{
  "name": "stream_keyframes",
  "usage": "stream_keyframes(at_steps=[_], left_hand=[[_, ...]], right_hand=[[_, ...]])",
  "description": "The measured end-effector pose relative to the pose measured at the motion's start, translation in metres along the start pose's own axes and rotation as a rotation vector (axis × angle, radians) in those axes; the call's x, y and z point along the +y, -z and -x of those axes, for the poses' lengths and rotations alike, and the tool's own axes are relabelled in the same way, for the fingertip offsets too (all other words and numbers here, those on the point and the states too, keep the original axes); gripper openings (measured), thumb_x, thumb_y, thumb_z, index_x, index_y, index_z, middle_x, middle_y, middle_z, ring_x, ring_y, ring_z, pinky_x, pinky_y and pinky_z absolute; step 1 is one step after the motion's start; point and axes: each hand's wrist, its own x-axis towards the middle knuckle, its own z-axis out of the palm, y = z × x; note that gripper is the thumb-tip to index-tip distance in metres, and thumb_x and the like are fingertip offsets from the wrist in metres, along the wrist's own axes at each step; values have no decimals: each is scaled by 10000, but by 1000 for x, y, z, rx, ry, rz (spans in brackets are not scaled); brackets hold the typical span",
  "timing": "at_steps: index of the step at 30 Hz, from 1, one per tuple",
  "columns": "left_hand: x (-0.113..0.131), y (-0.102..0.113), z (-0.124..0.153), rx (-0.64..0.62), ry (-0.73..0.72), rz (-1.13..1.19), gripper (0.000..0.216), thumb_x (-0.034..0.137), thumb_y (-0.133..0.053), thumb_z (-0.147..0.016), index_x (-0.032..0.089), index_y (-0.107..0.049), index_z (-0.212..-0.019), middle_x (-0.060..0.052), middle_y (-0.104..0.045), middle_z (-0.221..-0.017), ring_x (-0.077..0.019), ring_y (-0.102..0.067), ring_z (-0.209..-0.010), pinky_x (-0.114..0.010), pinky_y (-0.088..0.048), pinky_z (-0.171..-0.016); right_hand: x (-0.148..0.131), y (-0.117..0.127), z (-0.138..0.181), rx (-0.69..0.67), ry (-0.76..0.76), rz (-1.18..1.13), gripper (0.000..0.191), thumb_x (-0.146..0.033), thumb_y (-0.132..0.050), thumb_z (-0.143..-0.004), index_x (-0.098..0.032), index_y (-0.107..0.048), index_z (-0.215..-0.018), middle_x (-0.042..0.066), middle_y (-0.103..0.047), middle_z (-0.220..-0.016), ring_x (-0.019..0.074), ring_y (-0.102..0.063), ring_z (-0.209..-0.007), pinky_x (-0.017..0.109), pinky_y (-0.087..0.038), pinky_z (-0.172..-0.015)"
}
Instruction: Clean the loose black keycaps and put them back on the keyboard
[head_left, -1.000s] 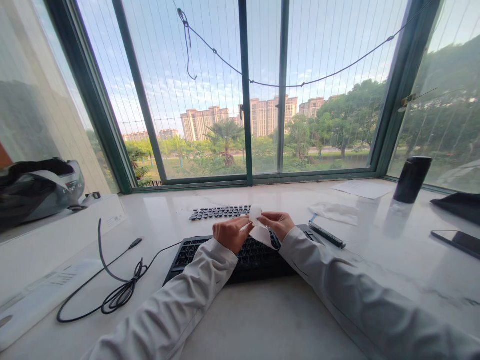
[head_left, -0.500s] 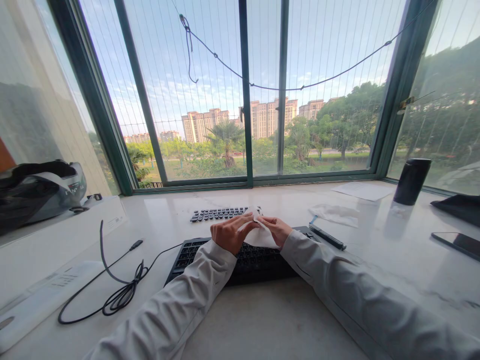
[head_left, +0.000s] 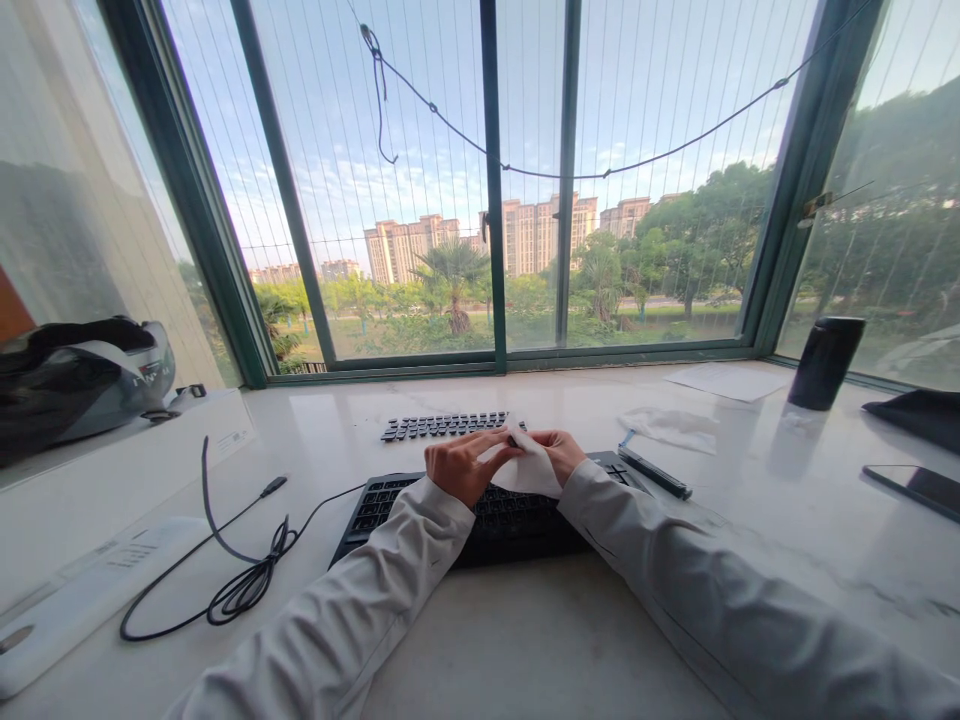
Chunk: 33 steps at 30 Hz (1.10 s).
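Window-side white counter (head_left: 525, 640), with a coiled black cable (head_left: 240, 590) at left. Left hand (head_left: 461, 465) and right hand (head_left: 564, 452) each pinch the white wipe (head_left: 529, 470), held just above the black keyboard (head_left: 420, 510); both grips are closed on it. Judged step: spreading the sheet open, which calls for gentle, opposed pulls. One second earlier the wipe stood as a narrower, upright strip.
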Motion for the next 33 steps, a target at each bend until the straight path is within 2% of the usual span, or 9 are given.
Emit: stream_keyframes(at_steps=[8, 14, 18, 20, 22, 26, 28, 31, 33], left_hand=[[0, -4, 3, -8, 14, -46, 224, 443, -602, -765, 294, -709, -893, 43, -707, -920, -140, -675, -813, -217, -535, -687], [-3, -4, 3, 1, 38, -56, 232, 420, -589, -782, 300, -691, -953, 42, -697, -964, -151, -668, -851, -236, -536, -709], [-6, -5, 2, -15, 67, -49, 249, 339, -573, -807, 328, -648, -1044, 67, -669, -1039, -145, -652, -910, -256, -537, -764], [-6, -6, 2, -36, 82, -50, 256, 289, -563, -814, 342, -640, -1052, 80, -660, -1057, -138, -649, -916, -260, -535, -774], [-7, -6, 3, -55, 96, -56, 262, 258, -562, -812, 347, -641, -1045, 82, -662, -1053, -137, -652, -906, -260, -533, -767], [-6, -7, 2, -71, 126, -93, 239, 307, -589, -794, 347, -654, -1021, 75, -689, -986, -145, -666, -847, -255, -532, -706], [-6, -7, 1, -87, 132, -97, 236, 345, -588, -794, 345, -655, -1020, 67, -694, -976, -146, -669, -830, -250, -526, -684], [-6, -6, -1, -95, 140, -96, 238, 388, -597, -781, 330, -669, -1000, 41, -698, -969, -154, -669, -823, -250, -518, -680], [-6, -6, -1, -98, 147, -94, 246, 425, -602, -767, 318, -680, -975, 33, -707, -938, -156, -670, -812, -247, -512, -679]], right_hand=[[0, 1, 2, 81, 88, 78, 434, -479, -782, -448, -133, -739, -706, 65, -678, -641, 148, -559, -560, 291, -413, -562], [-4, 12, -3, 327, 147, 329, 450, -519, -744, -498, -150, -732, -756, 69, -693, -711, 199, -605, -638, 302, -437, -567], [-25, 35, -13, 620, 324, 518, 429, -511, -744, -489, -176, -717, -756, 69, -696, -745, 224, -627, -689, 318, -459, -620], [-35, 50, -18, 674, 401, 662, 394, -500, -726, -524, -194, -709, -773, 56, -695, -761, 225, -633, -708, 319, -459, -642], [-39, 64, -23, 735, 399, 684, 376, -471, -722, -537, -192, -697, -787, 52, -694, -769, 218, -636, -714, 318, -464, -675], [-28, 82, -33, 638, 278, 784, 485, -472, -706, -557, -188, -654, -946, 66, -678, -869, 198, -623, -749, 330, -455, -729], [-21, 83, -35, 658, 270, 890, 601, -503, -709, -533, -167, -614, -1022, 88, -654, -912, 210, -602, -793, 345, -440, -753], [-19, 72, -30, 753, 423, 1016, 677, -533, -682, -555, -153, -563, -1103, 92, -609, -934, 213, -565, -807, 343, -426, -741], [-23, 57, -21, 693, 525, 1024, 582, -538, -626, -631, -168, -581, -1078, 70, -600, -886, 176, -541, -699, 316, -425, -676]])
